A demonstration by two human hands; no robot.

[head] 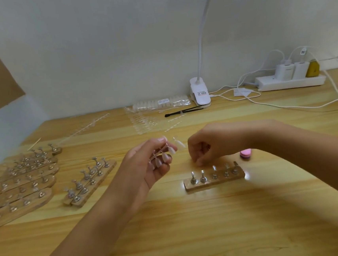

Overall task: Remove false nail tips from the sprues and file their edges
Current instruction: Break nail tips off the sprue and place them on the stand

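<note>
a sprue of nail tips (162, 155) is held up above the table (194, 228), pinched between the thumb and curled fingers of the left hand (147, 167). several pale tips are seen hanging from its thin bar, and one clearer tip juts out at the upper end toward the right hand (205, 147).

the step in hand is judged to be the freeing of a tip from the bar. it is best done with the bar gripped close to the chosen tip, so that the bar is not bent. the tip is better twisted off at its neck than pulled, so that only a small stub is left to be filed.

the right hand is seen apart from the sprue, just to its right, with its fingers curled and their ends lowered toward the table. whether a loose tip is pinched there cannot be told.

just in front of that hand a wooden stand (214, 180) with five metal pegs is laid. a pink block (245, 154), likely the file, is found beside the wrist, near enough for the edges. further stands (86, 183) are ranged to the left, well apart from the sprue.
</note>
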